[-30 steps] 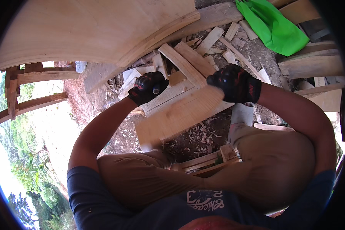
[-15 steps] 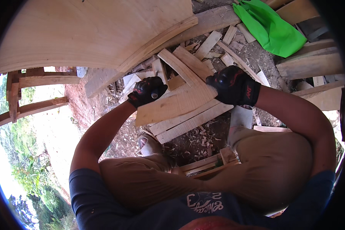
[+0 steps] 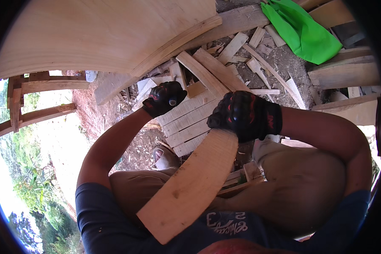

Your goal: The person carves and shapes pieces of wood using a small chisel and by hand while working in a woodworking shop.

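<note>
My right hand (image 3: 245,116), in a black glove with red marks, grips one end of a short, slightly curved wooden board (image 3: 190,182). The board slants down toward my lap and stands out in front of my shirt. My left hand (image 3: 166,100), gloved alike, is closed around something handle-like; only its round end (image 3: 172,102) shows, so its kind is hidden. Below and between my hands lie several pale planks (image 3: 188,120) side by side. Longer boards (image 3: 203,76) lean just beyond them.
A large plywood sheet (image 3: 106,34) fills the far left. Wood offcuts (image 3: 233,48) and shavings litter the dirt ground. At the far right lies a green cloth-like sheet (image 3: 300,31) near stacked timber (image 3: 343,72). My sandalled foot (image 3: 164,157) is beside the planks.
The board has swung from lying across between my hands to slanting toward my lap. My right hand has moved left and nearer with it; the left stays almost in place.
</note>
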`<state>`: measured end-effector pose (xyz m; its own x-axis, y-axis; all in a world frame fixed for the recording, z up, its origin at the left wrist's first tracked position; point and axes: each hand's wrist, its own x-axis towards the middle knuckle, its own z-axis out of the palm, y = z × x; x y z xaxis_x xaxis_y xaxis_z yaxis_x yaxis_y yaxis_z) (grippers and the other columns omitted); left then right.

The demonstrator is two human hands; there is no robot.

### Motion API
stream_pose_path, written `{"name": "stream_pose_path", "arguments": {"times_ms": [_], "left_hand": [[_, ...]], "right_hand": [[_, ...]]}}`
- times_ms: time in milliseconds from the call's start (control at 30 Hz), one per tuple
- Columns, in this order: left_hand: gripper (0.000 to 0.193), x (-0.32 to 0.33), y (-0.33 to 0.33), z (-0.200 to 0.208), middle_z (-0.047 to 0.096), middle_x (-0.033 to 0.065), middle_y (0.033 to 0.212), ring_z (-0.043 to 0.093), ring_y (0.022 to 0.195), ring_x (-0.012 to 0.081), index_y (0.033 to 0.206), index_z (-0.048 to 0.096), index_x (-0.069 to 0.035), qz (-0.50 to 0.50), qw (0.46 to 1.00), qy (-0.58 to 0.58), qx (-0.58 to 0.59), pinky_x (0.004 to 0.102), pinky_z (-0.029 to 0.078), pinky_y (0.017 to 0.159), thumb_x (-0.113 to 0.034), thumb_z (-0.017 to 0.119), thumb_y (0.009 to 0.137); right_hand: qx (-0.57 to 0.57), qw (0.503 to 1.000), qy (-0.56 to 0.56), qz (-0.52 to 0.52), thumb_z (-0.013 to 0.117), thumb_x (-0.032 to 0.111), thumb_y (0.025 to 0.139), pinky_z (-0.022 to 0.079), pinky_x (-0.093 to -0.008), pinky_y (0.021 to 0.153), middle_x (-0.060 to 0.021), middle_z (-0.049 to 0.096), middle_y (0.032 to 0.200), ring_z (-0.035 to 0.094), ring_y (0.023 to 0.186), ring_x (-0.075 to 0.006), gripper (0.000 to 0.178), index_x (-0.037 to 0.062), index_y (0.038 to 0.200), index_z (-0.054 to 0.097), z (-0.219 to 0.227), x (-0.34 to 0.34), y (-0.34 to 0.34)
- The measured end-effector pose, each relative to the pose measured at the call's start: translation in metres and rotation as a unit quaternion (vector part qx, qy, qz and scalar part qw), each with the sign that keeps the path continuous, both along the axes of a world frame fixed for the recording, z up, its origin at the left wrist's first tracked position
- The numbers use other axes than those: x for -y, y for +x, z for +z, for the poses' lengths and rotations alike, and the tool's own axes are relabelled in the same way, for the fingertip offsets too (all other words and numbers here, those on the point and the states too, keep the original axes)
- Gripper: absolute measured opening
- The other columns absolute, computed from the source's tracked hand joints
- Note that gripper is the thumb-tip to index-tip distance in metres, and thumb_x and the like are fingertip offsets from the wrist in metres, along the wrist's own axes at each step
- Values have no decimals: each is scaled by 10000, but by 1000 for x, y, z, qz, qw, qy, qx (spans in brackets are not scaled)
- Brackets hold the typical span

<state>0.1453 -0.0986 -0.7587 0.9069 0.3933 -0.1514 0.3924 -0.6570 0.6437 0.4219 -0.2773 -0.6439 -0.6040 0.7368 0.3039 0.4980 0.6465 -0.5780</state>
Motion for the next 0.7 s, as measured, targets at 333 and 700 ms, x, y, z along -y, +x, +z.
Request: {"name": "stream_pose_path", "arguments": {"times_ms": [333,700], "left_hand": [[207,-4,-1,-21,479,49,775,533,741,219,814,543,-75,-53,996,-5,67,366,433,700,-107,650,988],[232,1,5,-12,624,109,820,620,798,315,828,630,-94,-24,999,24,4,415,489,718,-250,698,985]], "right_hand": [[79,995,-33,-45,764,291,782,582,-485,741,-127,700,850,723,829,-349,384,117,1122,728,-2,-4,12],[53,997,-19,-46,727,291,865,590,-499,723,-143,699,810,733,797,-340,297,90,1082,695,-8,-6,16]]}}
